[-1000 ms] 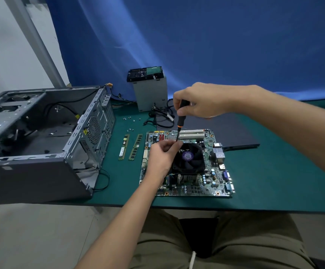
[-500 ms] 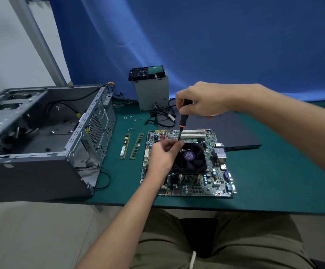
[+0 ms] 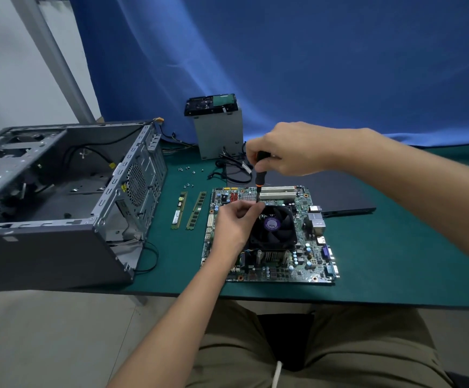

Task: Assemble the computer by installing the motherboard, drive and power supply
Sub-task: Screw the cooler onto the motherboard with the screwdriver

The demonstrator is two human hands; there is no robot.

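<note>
A green motherboard (image 3: 306, 264) lies flat on the green tabletop (image 3: 395, 261) in front of a seated person, its black cooler fan (image 3: 276, 228) facing up. The right hand (image 3: 292, 148) holds a black-and-orange screwdriver (image 3: 260, 175) upright, fingers clamped round the handle, with the shaft pointing down at the fan's far left corner. The left hand (image 3: 234, 225) rests on the board beside the fan, thumb and forefinger pinched together on the shaft's lower end.

Two memory sticks (image 3: 179, 210) lie side by side just left of the board, with loose screws (image 3: 190, 172) scattered beyond them. An open computer case (image 3: 59, 205) lies on its side at the tabletop's left end. At the back, a hard drive (image 3: 211, 103) sits on top of the upright grey power supply (image 3: 219, 135), black cables (image 3: 233, 169) trailing at its foot. A dark side panel (image 3: 339, 197) lies flat behind the board, before a blue backdrop (image 3: 283, 65).
</note>
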